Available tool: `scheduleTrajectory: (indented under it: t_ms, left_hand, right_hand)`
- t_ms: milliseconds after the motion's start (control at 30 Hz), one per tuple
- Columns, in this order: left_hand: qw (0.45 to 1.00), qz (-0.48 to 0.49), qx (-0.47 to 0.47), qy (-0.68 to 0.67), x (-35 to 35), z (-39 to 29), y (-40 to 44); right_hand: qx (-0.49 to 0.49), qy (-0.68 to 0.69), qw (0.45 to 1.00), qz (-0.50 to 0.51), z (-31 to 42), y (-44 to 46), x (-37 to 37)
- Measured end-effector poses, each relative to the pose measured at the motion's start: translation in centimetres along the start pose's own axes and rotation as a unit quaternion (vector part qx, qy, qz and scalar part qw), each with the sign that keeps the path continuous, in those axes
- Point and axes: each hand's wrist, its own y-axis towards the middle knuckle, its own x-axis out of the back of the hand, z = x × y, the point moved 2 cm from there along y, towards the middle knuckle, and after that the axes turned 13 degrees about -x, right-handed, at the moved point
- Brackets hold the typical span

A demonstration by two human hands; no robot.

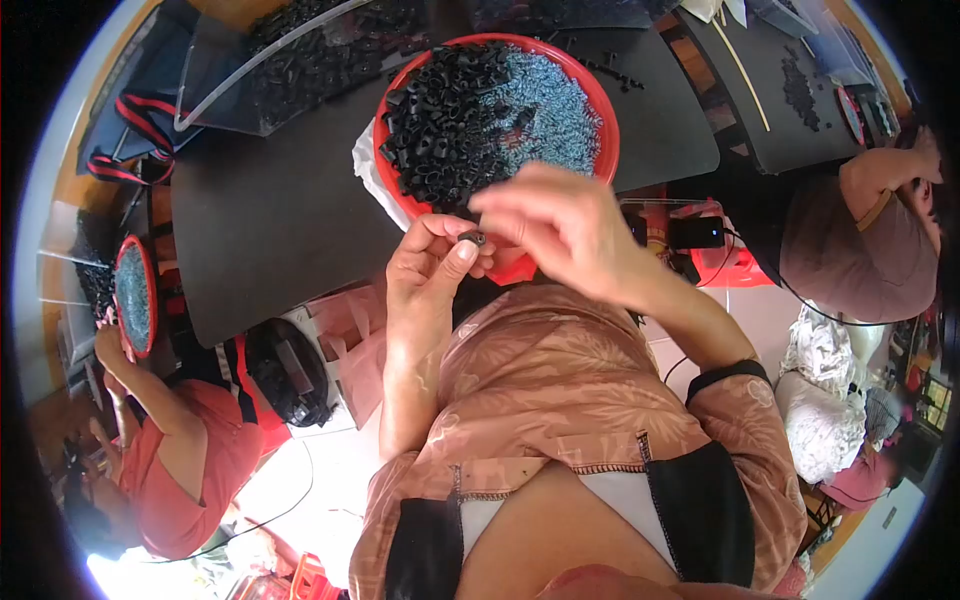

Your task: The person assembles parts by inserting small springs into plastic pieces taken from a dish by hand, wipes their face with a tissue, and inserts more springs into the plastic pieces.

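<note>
My left hand (425,275) pinches a small black plastic piece (471,238) with a hole in its end, between thumb and fingers. My right hand (565,230) hovers just right of it, over the near edge of a red basin (611,130). Its fingers are smeared by motion, so whether anything is in them cannot be made out. Inside the basin, black hollow plastic pieces (435,125) are heaped on the left. Many small blue-grey pieces (560,110), too fine to name, fill the right side.
The basin stands on a black table (270,210). Behind it is a clear bin (255,95) of black pieces. A person in red (195,470) works at left near another red basin (151,300). Another person (850,250) sits at right, beyond a small black device (697,232) with a cable.
</note>
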Motion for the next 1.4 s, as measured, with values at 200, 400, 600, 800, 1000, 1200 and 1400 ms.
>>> scheduleTrajectory:
  t_ms: [200, 400, 600, 800, 1000, 1200, 1400]
  left_hand:
    - [1.0, 0.009, 0.002, 0.005, 0.1, 0.5, -0.6]
    - [1.0, -0.005, -0.001, 0.014, 0.4, 0.3, -0.9]
    - [1.0, -0.018, -0.017, 0.014, 0.5, 0.0, -0.3]
    - [0.999, -0.018, -0.02, 0.023, -0.5, -0.9, 1.4]
    - [0.999, -0.005, -0.024, 0.024, -1.9, -1.3, 3.0]
    - [0.999, 0.0, -0.023, 0.044, -1.9, -0.8, 4.0]
    - [0.999, -0.008, -0.005, 0.048, -1.7, -0.3, 4.2]
  right_hand:
    - [-0.098, -0.245, 0.962, -0.071, -5.0, 6.4, 2.4]
    - [-0.16, -0.361, 0.919, 0.006, -5.1, 8.3, 1.3]
    - [-0.073, -0.438, 0.895, 0.046, -4.8, 8.3, 0.6]
    - [-0.086, -0.396, 0.909, 0.097, -5.4, 8.8, 1.2]
    - [-0.121, -0.327, 0.926, 0.148, -6.3, 9.9, 1.8]
    - [-0.15, -0.308, 0.917, 0.204, -5.8, 10.2, 2.7]
    - [-0.085, -0.177, 0.97, 0.141, -4.8, 9.0, 3.3]
